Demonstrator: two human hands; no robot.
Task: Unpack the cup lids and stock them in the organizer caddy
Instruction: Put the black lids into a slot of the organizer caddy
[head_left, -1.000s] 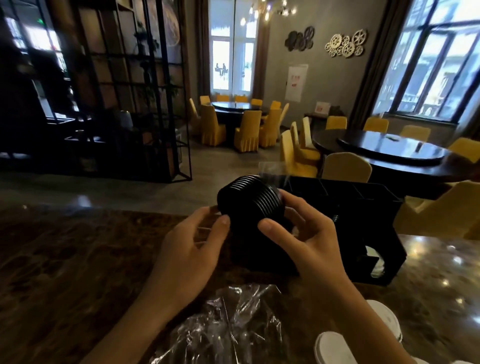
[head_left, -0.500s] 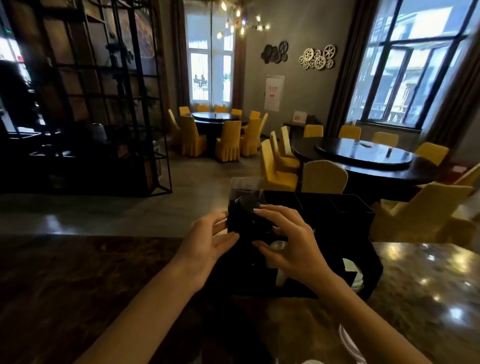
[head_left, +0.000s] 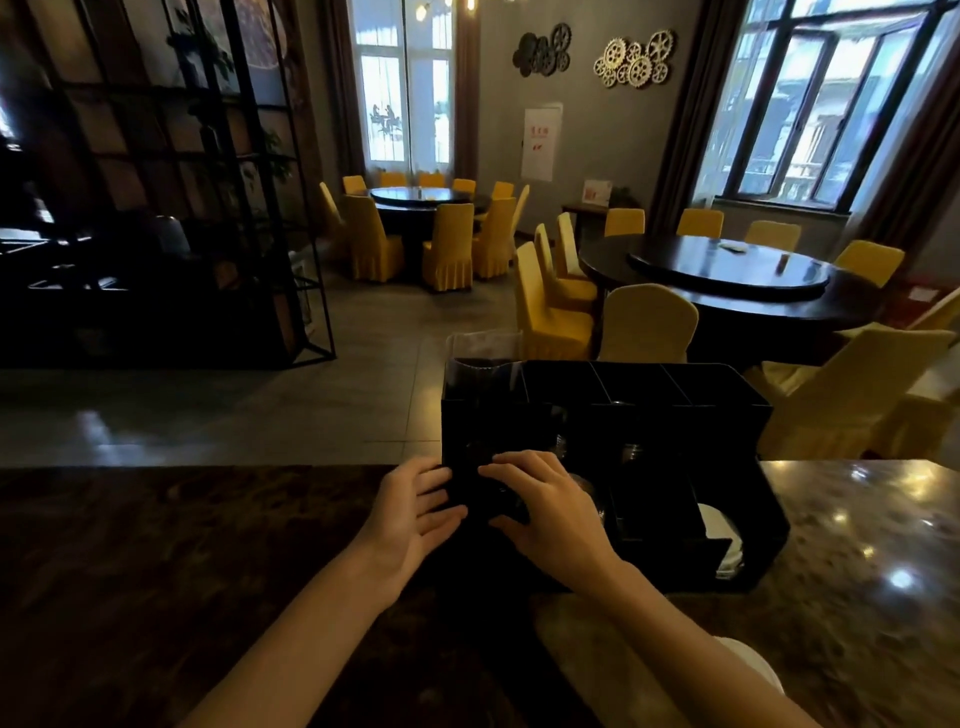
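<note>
Both hands meet at the black organizer caddy (head_left: 649, 410) — left hand (head_left: 410, 512) open-fingered. The right hand (head_left: 545, 512) curls over dark lids (head_left: 493, 493); its grip cannot be told.

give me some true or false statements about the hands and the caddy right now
1. Both hands are at the caddy's lower left front. True: the left hand and right hand meet there.
2. White lids sit in the caddy's lower right slot. True.
3. The caddy stands on the round table. False: it stands on the brown counter; the round table is out in the room.
4. The chairs are red. False: the chairs are yellow.
5. The left hand rests flat on the counter, away from the caddy. False: its fingers reach the caddy's front.
</note>
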